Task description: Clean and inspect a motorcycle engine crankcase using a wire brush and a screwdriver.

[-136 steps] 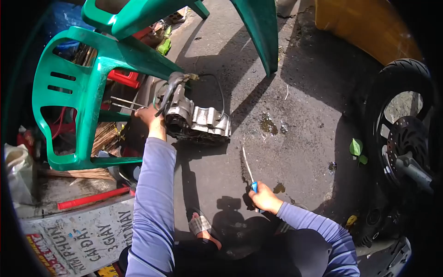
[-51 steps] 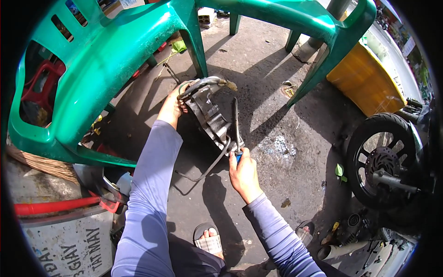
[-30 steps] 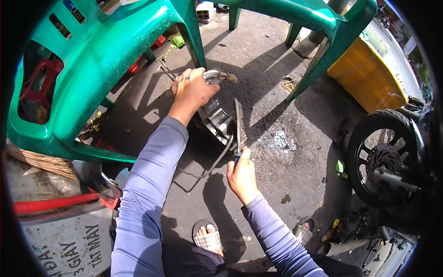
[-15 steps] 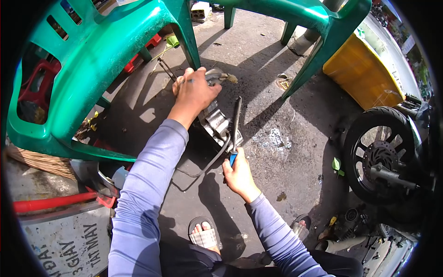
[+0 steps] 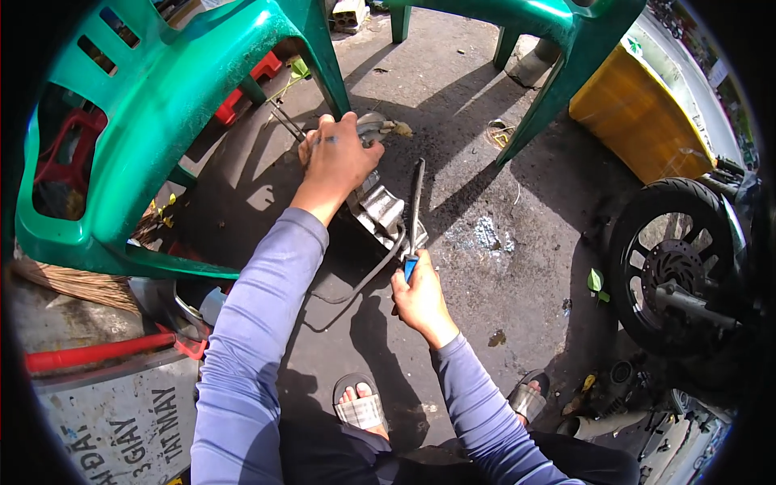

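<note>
My left hand [image 5: 335, 162] is closed over the top of a dirty metal engine part [image 5: 380, 210] on the ground, its fingers wrapped round the upper end beside hoses and a pale connector [image 5: 402, 128]. My right hand [image 5: 422, 301] grips the blue handle of a tool [image 5: 411, 269]; its long, dull metal shaft points away from me along the right side of the engine part. Whether the shaft touches the metal I cannot tell. A dark cable [image 5: 356, 293] loops out below the part. Behind my left fingers, thin metal rods [image 5: 287, 121] stick up; their lower ends are hidden.
Green plastic chairs [image 5: 202, 97] stand left and ahead. A yellow box [image 5: 630, 113] is back right, above a motorcycle wheel [image 5: 671, 267] and loose dark parts [image 5: 614, 388]. A straw broom [image 5: 77, 283], red bar [image 5: 97, 349] and sign board [image 5: 121, 412] lie left. Dark stains mark the concrete [image 5: 517, 315].
Since the oldest frame the engine part has been turned lengthwise. My left hand has moved onto its top, and my right hand has brought the tool up beside it, most recently edging slightly farther forward.
</note>
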### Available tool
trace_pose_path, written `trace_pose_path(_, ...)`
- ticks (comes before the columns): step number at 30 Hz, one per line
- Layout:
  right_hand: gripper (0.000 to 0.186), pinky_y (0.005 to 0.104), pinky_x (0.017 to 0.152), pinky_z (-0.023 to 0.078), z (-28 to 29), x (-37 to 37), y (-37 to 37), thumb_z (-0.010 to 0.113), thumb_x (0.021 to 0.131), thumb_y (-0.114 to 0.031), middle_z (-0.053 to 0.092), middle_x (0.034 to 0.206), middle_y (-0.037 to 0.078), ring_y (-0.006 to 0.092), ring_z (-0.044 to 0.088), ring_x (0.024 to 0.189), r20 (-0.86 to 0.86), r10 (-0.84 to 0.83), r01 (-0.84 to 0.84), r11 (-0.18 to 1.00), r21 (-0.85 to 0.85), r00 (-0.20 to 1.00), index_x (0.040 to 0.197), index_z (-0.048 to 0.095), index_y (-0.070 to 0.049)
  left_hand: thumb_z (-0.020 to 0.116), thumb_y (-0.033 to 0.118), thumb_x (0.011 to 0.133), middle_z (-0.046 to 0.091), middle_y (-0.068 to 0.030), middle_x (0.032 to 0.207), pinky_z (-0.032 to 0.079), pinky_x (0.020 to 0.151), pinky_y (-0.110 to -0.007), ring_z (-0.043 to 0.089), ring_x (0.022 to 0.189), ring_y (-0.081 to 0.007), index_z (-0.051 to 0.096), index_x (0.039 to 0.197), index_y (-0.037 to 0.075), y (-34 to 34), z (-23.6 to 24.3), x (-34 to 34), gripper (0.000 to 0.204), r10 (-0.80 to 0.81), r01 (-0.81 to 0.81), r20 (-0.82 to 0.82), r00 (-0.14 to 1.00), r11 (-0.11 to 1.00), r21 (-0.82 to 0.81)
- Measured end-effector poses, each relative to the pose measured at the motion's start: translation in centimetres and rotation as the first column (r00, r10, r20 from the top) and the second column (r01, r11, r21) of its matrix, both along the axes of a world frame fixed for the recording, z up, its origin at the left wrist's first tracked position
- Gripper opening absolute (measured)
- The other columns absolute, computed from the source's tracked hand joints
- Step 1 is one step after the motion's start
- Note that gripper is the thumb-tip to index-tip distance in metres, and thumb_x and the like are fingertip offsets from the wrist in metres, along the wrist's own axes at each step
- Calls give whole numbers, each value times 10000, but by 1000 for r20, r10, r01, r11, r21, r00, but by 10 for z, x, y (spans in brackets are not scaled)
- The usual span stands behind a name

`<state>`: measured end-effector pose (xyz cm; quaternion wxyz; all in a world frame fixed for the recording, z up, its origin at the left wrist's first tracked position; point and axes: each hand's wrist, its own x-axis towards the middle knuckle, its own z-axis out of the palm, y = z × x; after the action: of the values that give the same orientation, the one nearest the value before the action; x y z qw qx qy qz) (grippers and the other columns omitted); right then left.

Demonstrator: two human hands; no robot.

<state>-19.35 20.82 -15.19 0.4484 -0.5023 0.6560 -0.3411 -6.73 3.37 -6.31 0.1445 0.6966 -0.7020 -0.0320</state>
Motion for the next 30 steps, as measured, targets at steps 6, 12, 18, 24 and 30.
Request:
trace_pose_path(6,377,414,548,531,4,-19,-30,573,886,-97,624,730,236,307,655,548,-31,32,-33,999,-42,999,1169,410,91,712,369,759,581,-222,1123,458,924,-488,591,1061,-400,624,1123,63,-3,1,-7,483,9,-8,-16,1000,999,31)
trace_pose_path(12,246,342,455,497,-35,-44,2,595,924,-141,560,628,78,172,610,486,-40,-350,349,936,-36,936,1092,514,20,666,411,777,638,-186,1135,461,951,-449,615,1085,-353,624,1253,129,-7,-6,12,555,116,-115,68,991,993,-8)
trace_pose_path(18,228,248,413,429,-8,-38,17,520,1012,-300,518,646,7,91,508,477,379,-250,227,968,105,891,1070,504,-80,681,448,761,649,-169,1175,454,969,-422,604,1131,-327,634,1242,101,8,11,19,595,7,-4,-22,1000,993,114)
trace_pose_path(24,331,353,454,444,-8,-8,-8,386,1054,-279,562,589,109,219,561,462,58,-109,119,969,-215,992,899,510,-14,717,484,723,688,-155,1110,469,938,-401,639,1081,-303,673,1164,92,-4,8,23,592,-14,39,-112,994,972,230)
trace_pose_path(30,263,449,533,462,-11,0,25,458,1023,-221,578,621,231,422,619,587,-34,-117,108,976,-187,993,957,491,32,694,411,723,698,-158,1054,499,883,-399,662,1012,-315,678,1149,103,-1,-7,14,526,38,-27,-161,986,997,68)
